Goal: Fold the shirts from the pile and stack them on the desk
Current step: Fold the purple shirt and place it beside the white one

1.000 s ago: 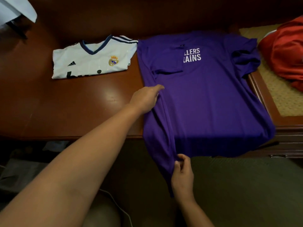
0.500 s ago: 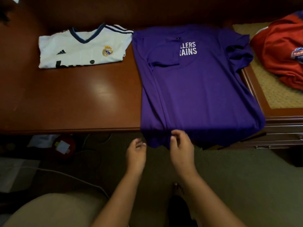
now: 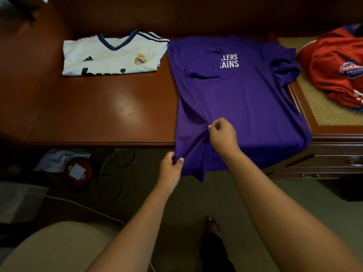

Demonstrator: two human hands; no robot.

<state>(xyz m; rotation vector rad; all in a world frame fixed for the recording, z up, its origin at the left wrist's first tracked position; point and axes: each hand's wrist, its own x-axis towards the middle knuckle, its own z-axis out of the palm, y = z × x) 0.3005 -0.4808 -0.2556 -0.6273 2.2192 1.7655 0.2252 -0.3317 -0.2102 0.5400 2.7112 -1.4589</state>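
Both hands pinch the purple shirt (image 3: 245,99): left hand (image 3: 170,169) grips the hem hanging off the desk (image 3: 88,114), right hand (image 3: 223,134) nips a crease just beyond. Risk: tugging unevenly could drag the folded left side askew, or slide it floorward.

The white print on the purple shirt (image 3: 245,99) is partly covered by the folded-over left sleeve, so only the word ends "LLERS" and "AINS" can be read. The red shirt (image 3: 334,67), to the right of the purple shirt, is cut off by the picture's edge, and its badge is too small to be read in full. The dark lettering on the white jersey (image 3: 112,55), left of the purple shirt, is hidden by that jersey's fold.
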